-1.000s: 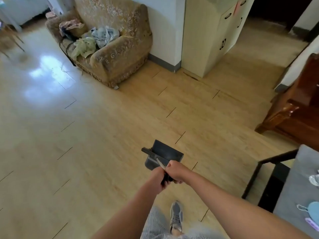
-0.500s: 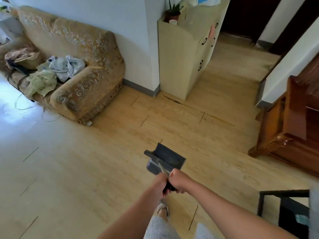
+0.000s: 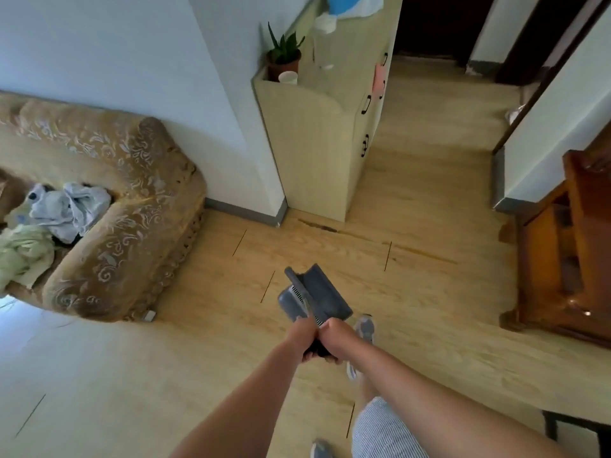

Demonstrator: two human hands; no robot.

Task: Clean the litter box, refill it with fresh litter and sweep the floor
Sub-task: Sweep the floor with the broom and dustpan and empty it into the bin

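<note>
You are looking at a bright, daylit room, with the light coming in from your left: a white glare washes out the floor (image 3: 49, 358) at the lower left, beside the sofa (image 3: 132, 226). The doorway (image 3: 433, 24) at the top is dark, its inside unreadable. The wide lens bends the walls and the cabinet (image 3: 310, 143) toward the edges. The whole picture is soft, with smeared detail on your forearms.

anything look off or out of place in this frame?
Mostly tidy. Crumpled clothes are heaped on the sofa seat, and a dark streak marks the floor at the base of the cabinet. No spilled litter shows. Both hands, left and right, grip the dustpan set.
</note>
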